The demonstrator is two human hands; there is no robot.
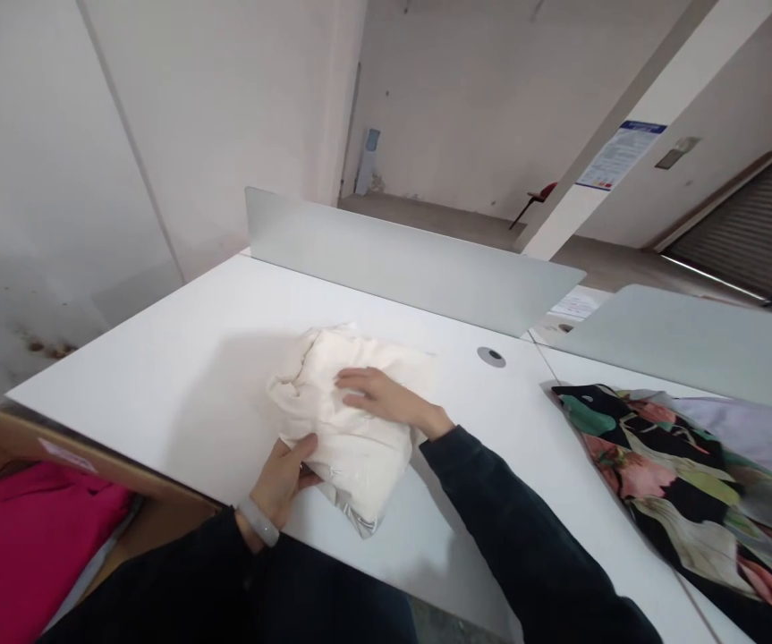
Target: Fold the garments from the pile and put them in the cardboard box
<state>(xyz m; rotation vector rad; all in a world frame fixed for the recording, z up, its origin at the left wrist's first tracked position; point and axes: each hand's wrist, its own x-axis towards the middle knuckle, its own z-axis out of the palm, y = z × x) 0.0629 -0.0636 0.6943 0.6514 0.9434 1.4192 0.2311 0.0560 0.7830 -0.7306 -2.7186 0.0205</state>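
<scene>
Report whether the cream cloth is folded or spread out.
Folded, loosely: the cream cloth lies in a compact bundle on the white table, the left hand gripping its edge, the right hand over its top.

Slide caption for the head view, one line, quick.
Left hand pinches the edge of a cream cloth bundle on a white table; right hand open over it.

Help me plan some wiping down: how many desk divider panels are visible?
2: one panel beyond the cream cloth; a second panel farther right, beyond the floral fabric. Others may be out of view.
</scene>
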